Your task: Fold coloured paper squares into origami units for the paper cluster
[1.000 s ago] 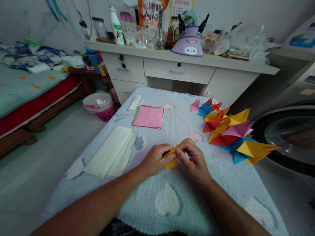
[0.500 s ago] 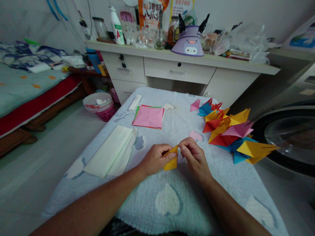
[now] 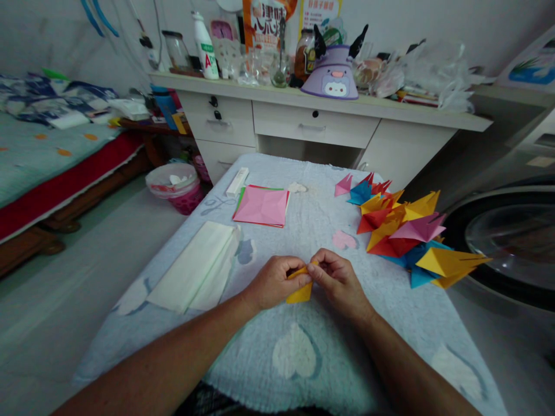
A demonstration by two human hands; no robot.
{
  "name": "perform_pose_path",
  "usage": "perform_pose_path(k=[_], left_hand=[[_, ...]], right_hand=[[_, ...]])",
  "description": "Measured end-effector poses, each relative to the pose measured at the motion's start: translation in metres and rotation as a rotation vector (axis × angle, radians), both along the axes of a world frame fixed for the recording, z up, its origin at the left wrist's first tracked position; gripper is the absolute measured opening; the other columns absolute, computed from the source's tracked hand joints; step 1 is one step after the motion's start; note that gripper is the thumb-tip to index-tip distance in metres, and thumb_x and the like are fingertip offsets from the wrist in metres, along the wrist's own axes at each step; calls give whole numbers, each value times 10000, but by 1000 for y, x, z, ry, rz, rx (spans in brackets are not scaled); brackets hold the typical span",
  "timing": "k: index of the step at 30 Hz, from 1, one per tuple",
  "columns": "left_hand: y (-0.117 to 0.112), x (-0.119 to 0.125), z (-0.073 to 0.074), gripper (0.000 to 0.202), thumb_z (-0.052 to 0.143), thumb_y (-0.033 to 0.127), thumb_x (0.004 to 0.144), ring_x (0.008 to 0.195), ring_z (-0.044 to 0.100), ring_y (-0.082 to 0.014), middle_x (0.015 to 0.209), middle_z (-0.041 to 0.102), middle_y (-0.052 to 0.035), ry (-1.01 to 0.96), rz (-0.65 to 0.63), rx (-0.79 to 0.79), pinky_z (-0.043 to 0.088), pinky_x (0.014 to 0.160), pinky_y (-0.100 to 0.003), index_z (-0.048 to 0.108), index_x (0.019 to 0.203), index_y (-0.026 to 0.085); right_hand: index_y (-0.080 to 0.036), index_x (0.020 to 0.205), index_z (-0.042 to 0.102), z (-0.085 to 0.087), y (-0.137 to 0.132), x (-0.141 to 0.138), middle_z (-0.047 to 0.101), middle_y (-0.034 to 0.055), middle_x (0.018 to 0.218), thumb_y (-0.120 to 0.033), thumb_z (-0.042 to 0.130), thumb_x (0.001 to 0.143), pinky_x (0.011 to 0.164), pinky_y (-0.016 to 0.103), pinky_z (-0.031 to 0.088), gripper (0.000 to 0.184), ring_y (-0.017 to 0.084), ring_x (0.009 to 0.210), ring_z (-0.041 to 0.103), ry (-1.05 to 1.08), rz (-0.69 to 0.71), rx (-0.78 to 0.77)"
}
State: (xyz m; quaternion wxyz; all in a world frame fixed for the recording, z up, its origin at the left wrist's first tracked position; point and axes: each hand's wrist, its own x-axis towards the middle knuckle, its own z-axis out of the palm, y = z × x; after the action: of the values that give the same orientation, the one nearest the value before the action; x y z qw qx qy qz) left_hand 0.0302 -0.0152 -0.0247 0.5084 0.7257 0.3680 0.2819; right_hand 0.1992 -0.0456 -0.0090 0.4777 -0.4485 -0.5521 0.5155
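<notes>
A small folded yellow paper piece (image 3: 300, 293) is pinched between both hands over the light blue towel-covered table (image 3: 303, 358). My left hand (image 3: 275, 282) grips its left side with curled fingers. My right hand (image 3: 338, 280) pinches its top right corner, fingers pressed together. Much of the paper is hidden by the fingers. A pile of several folded paper shapes (image 3: 403, 231) in yellow, red, blue and pink lies to the right of my hands.
A stack of pink and coloured paper squares (image 3: 262, 206) lies at mid-table, a white box (image 3: 237, 181) behind it, and a cream folded sheet (image 3: 197, 266) at left. A cluttered desk (image 3: 312, 110) stands behind, a pink bin (image 3: 173, 185) and a bed (image 3: 47, 156) at left.
My hands have closed in together on the yellow paper and dropped slightly toward the table. The paper's upper point is now covered by my fingers.
</notes>
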Motion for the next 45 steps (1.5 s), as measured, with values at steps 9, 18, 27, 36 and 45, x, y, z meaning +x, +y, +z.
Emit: perform_pose_path(k=[9, 18, 27, 36, 45], left_hand=[[1, -2, 1, 278, 567, 343, 849, 556, 371, -75, 590, 409, 54, 27, -15, 9, 269, 516, -199, 545, 650, 150], [0, -3, 2, 283, 573, 386, 842, 547, 392, -78, 595, 434, 48, -35, 4, -75, 278, 498, -195, 580, 698, 142], [0, -2, 4, 285, 588, 379, 833, 579, 378, -83, 613, 422, 46, -17, 9, -35, 286, 518, -195, 567, 673, 144], [3, -5, 2, 271, 598, 401, 822, 596, 455, -98, 663, 516, 24, -105, 19, -167, 332, 525, -197, 617, 781, 134], [3, -3, 7, 191, 622, 324, 801, 623, 455, -95, 669, 521, 33, -118, 58, -115, 352, 564, -198, 624, 754, 139]], right_hand=[[-181, 717, 579, 2, -1, 2, 465, -38, 631, -396, 598, 880, 560, 242, 317, 271, 102, 593, 404, -56, -35, 41], [-180, 773, 608, -1, 0, 4, 478, -28, 632, -457, 470, 954, 562, 245, 335, 359, 107, 586, 422, -112, -17, 22], [-190, 751, 577, -5, 1, -2, 516, -25, 661, -447, 659, 835, 571, 240, 359, 283, 116, 614, 453, 18, -2, -15], [-188, 716, 582, -4, 2, 8, 468, -31, 590, -488, 531, 914, 547, 249, 332, 363, 116, 562, 418, -30, -94, -10], [-187, 726, 587, -4, 2, 0, 497, -44, 614, -474, 686, 804, 527, 228, 338, 313, 98, 555, 422, 24, -35, -63]])
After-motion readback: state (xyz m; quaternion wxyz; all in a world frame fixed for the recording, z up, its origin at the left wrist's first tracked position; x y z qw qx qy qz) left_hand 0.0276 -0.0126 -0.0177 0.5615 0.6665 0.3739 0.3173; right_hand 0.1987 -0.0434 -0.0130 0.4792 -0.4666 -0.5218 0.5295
